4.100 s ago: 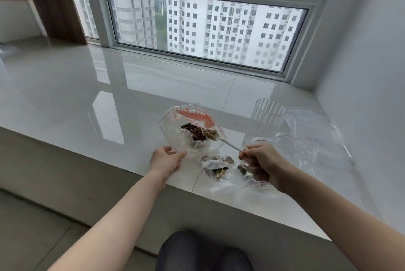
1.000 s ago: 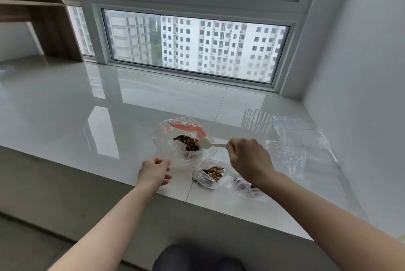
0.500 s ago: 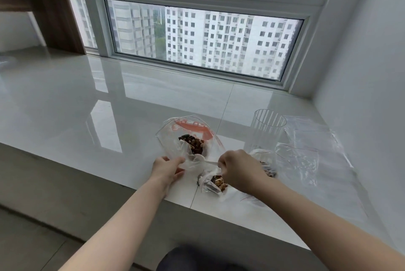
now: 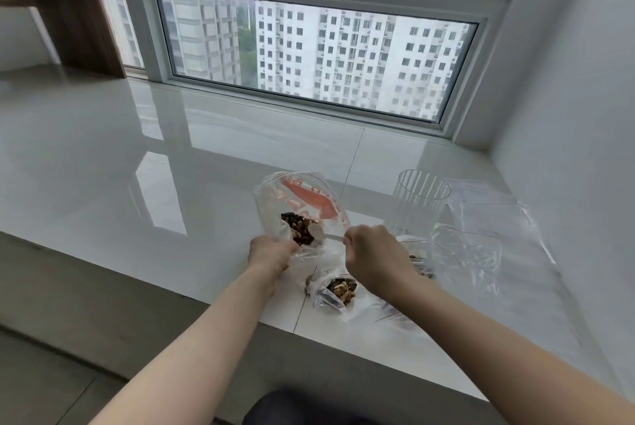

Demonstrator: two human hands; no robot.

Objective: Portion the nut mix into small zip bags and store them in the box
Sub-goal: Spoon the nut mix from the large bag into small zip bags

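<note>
A large clear bag with a red label (image 4: 302, 198) stands open on the white sill and holds the nut mix (image 4: 298, 227). My left hand (image 4: 269, 251) grips the bag's near edge. My right hand (image 4: 372, 258) holds a small white spoon (image 4: 318, 231), its bowl inside the bag's mouth over the nuts. A small zip bag with nuts (image 4: 338, 289) lies near the sill's front edge, between my hands. Another small bag with nuts (image 4: 421, 261) is partly hidden behind my right hand.
A clear ribbed plastic cup (image 4: 421, 199) stands to the right of the large bag. Several empty clear bags (image 4: 481, 229) lie at the right by the white wall (image 4: 567, 150). The glossy sill (image 4: 137, 156) runs left and back to the window (image 4: 309, 53).
My right hand has lifted from the small bag and brought the spoon back into the large bag's mouth. My left hand keeps hold of the large bag's edge.
</note>
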